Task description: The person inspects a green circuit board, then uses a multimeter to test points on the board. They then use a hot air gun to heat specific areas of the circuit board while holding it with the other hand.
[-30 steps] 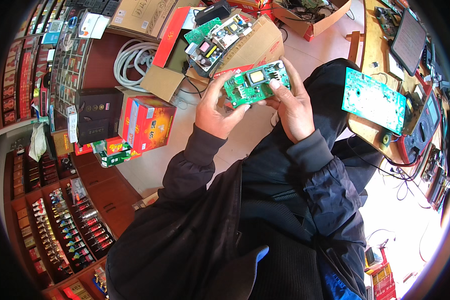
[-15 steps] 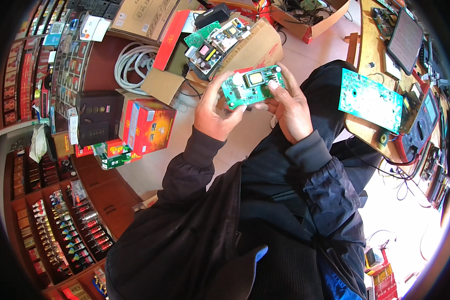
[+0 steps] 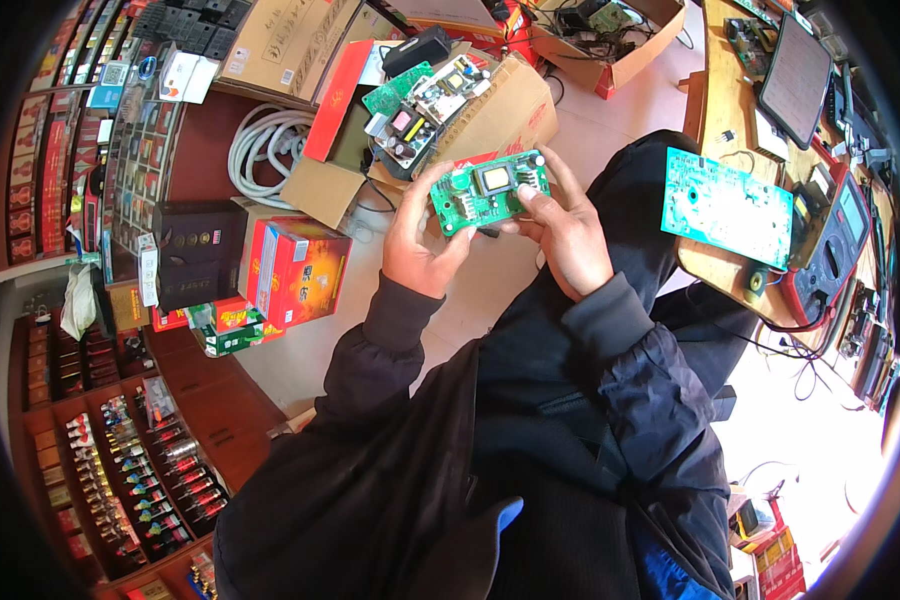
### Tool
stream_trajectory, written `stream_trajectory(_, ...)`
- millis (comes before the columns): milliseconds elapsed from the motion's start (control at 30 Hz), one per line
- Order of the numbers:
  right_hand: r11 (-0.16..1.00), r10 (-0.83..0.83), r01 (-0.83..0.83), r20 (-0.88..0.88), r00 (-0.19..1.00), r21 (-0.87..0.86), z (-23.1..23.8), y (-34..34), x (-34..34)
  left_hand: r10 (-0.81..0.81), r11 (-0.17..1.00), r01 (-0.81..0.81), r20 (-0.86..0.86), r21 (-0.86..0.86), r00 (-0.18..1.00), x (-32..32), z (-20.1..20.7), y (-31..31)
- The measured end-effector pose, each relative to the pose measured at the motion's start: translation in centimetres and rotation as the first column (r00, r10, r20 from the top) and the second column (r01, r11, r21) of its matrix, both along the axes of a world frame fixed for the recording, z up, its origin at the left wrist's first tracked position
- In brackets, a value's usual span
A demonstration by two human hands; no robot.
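Note:
Between my two hands is a small green circuit board (image 3: pixel 482 205), its component side facing up, with a boxy yellow-topped transformer near its middle and white connectors at its ends. My left hand (image 3: pixel 416 240) grips the board's left end, thumb along the near edge. On the right end, my right hand (image 3: pixel 570 238) has its thumb over the components and the other fingers around the far edge and underneath. Just beyond the board, an open carton (image 3: pixel 505 105) bears several more circuit boards (image 3: pixel 405 130) and a black power adapter (image 3: pixel 417 50).
To the right, a wooden bench (image 3: pixel 715 262) holds a larger green board (image 3: pixel 730 205), a red-and-grey multimeter (image 3: pixel 838 245) and a dark tablet-like panel (image 3: pixel 796 80). Left are a coiled pale hose (image 3: pixel 260 150), a red-orange box (image 3: pixel 300 272) and shelves of bottles (image 3: pixel 140 470). Another carton (image 3: pixel 630 65) holds cables.
The circuit board has tilted in my hands, so glare has left its surface and its parts show more clearly. Both hands sit slightly lower and further left in view.

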State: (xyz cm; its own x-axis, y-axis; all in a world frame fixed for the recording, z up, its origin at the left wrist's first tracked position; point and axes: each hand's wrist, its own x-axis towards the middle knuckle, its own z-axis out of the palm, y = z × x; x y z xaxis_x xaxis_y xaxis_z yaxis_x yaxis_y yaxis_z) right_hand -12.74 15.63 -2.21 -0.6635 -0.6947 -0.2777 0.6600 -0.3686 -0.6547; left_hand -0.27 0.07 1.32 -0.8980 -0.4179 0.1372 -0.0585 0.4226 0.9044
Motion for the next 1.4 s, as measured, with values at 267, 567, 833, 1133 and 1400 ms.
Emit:
stream_trajectory(267,0.998,0.062,-0.061,0.042,0.997,-0.009,0.23,0.21,-0.04,-0.006,0.999,0.006,-0.010,0.034,1.000,-0.08,0.17,0.15)
stream_trajectory(567,0.998,0.068,-0.068,0.033,0.997,0.007,0.20,0.14,0.00,0.014,0.998,-0.014,-0.007,0.067,1.000,-0.06,-0.13,0.13)
stream_trajectory(833,0.999,0.046,-0.046,0.020,0.999,0.007,0.03,-0.01,0.05,0.012,0.999,-0.012,-0.018,0.040,1.000,-0.03,-0.18,0.07)
stream_trajectory(1133,1.000,0.019,-0.020,0.010,1.000,0.004,0.07,0.01,0.16,0.016,0.999,-0.015,-0.013,0.039,1.000,-0.12,0.10,0.29)
stream_trajectory(1400,1.000,0.020,-0.020,0.008,1.000,0.020,-0.26,-0.14,0.16,0.034,0.993,-0.033,-0.010,0.117,0.999,-0.19,0.64,0.70)
